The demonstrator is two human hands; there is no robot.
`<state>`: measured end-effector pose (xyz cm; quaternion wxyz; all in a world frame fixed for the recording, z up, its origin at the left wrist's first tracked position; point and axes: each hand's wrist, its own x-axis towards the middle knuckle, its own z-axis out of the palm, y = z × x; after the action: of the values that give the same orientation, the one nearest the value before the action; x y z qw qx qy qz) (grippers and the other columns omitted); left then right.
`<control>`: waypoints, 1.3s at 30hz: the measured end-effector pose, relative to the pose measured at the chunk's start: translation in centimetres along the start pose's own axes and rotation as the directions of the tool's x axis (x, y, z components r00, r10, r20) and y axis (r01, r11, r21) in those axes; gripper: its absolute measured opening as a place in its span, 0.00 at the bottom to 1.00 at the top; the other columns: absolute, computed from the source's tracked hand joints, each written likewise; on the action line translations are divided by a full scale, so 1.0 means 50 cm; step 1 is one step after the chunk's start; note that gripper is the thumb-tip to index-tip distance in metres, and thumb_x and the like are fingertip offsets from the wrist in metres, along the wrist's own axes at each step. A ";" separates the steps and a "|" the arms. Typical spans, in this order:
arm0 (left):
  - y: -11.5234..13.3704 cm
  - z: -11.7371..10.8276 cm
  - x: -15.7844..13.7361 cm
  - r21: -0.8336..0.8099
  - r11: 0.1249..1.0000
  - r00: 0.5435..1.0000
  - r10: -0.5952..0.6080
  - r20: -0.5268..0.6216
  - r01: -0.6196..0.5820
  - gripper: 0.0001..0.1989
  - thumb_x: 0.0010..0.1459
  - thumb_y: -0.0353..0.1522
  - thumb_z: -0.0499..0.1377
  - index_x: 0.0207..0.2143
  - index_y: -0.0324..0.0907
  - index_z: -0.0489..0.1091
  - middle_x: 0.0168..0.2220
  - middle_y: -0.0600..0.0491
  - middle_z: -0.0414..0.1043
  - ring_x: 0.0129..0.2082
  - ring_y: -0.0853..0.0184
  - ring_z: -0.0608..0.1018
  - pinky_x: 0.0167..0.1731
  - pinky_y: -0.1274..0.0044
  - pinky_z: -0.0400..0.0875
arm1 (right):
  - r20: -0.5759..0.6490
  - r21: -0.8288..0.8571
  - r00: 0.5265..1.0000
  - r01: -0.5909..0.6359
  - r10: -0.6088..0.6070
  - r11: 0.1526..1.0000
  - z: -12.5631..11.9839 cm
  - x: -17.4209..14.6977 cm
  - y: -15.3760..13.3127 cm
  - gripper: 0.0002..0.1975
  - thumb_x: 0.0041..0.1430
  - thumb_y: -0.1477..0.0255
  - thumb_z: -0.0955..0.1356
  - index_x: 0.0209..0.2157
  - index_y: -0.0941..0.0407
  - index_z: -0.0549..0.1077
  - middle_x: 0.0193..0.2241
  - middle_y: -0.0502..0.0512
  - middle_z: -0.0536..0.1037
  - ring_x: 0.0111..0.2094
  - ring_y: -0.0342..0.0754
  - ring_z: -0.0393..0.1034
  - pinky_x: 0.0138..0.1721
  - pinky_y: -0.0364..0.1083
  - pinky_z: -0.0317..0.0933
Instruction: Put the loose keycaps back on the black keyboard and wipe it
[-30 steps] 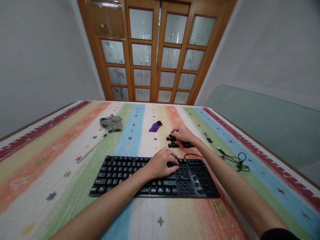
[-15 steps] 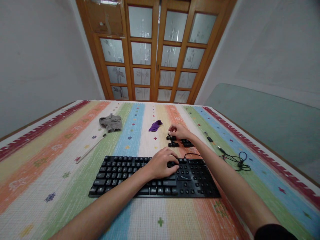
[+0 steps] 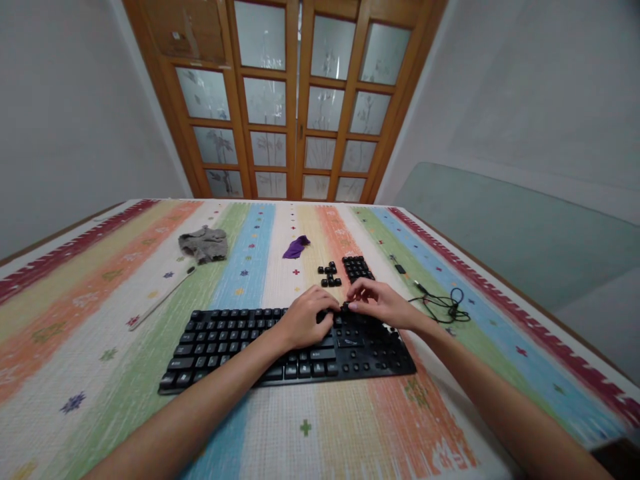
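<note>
A black keyboard [image 3: 220, 343] lies on the striped cloth, and its right section shows bare key posts where keycaps are off. My left hand [image 3: 307, 319] rests on the keyboard right of its middle, fingers curled over the keys and thumb apart, holding it. Close beside it, my right hand [image 3: 380, 305] is at the keyboard's upper edge, with thumb and fingers pinched around a small black keycap [image 3: 345, 307]; the fingers partly hide it. Beyond the hands lie loose keycaps, a small scattered group [image 3: 330, 281] and a tidy block in rows [image 3: 356, 267].
A purple cloth [image 3: 296, 247] and a grey cloth [image 3: 204, 245] lie farther back. A long thin brush [image 3: 163, 299] lies at the left. On the right are a coiled black cable [image 3: 447, 307] and a small dark connector piece [image 3: 400, 269]. Glass-paned wooden doors [image 3: 295, 133] stand behind the table.
My right hand has come back from the loose keycaps to the keyboard's upper edge, uncovering the block of keycaps. My left hand stays on the keyboard. The whole view has shifted slightly.
</note>
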<state>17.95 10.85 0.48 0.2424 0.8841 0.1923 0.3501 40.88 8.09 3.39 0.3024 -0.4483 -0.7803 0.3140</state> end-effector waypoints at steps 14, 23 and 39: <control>-0.003 0.000 -0.006 0.076 0.994 0.992 0.071 0.103 -0.079 0.17 0.56 0.22 0.56 0.42 0.45 0.78 0.43 0.50 0.75 0.46 0.61 0.72 0.50 0.65 0.70 | -0.077 -0.262 0.978 0.166 -0.192 0.951 0.054 -0.051 0.001 0.02 0.64 0.73 0.68 0.39 0.55 0.73 0.36 0.54 0.76 0.39 0.49 0.69 0.42 0.49 0.64; 0.007 -0.002 -0.002 0.246 0.950 0.965 0.136 0.224 -0.191 0.11 0.59 0.24 0.55 0.40 0.41 0.75 0.46 0.48 0.73 0.48 0.58 0.69 0.50 0.65 0.68 | -0.024 -0.512 0.967 0.206 -0.254 0.834 0.068 -0.052 -0.017 0.07 0.62 0.80 0.65 0.38 0.56 0.74 0.33 0.57 0.75 0.36 0.50 0.70 0.37 0.48 0.65; -0.002 0.010 -0.006 0.198 0.959 0.976 0.180 0.124 -0.202 0.10 0.61 0.24 0.53 0.41 0.40 0.73 0.42 0.48 0.74 0.43 0.61 0.72 0.45 0.67 0.71 | -0.016 -0.561 0.993 0.091 -0.121 0.823 -0.051 0.174 0.095 0.12 0.55 0.81 0.66 0.36 0.57 0.80 0.36 0.57 0.82 0.40 0.52 0.72 0.47 0.50 0.63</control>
<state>18.07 10.61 -0.05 0.1225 0.9363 0.1287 0.3030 41.63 18.31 3.01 0.1949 -0.4811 -0.8536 0.0434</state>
